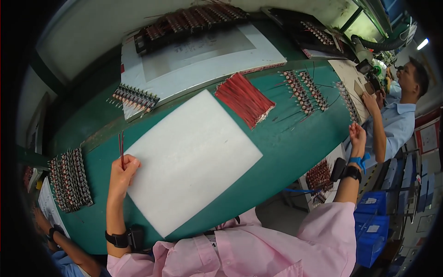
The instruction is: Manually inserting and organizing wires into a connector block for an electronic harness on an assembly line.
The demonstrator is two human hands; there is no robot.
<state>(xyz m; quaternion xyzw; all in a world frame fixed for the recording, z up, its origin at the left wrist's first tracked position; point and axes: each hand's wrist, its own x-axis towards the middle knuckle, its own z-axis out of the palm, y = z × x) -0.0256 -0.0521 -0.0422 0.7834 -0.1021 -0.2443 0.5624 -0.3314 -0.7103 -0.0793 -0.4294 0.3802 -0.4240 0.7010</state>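
Note:
My left hand is closed around a few thin dark-red wires that stick up from the fist, beside the left edge of a white foam sheet. Over at the right edge of the green table, my right hand has its fingers pinched together at the near end of a strip of small circuit boards. Two similar board strips with wires lie to the left of it. A bundle of red wires rests at the foam's far corner.
Stacked board strips stand at the table's left end. More strips lie on a pale panel at the back. A co-worker in light blue works at right; another person's arm shows at lower left. Blue bins hang at right.

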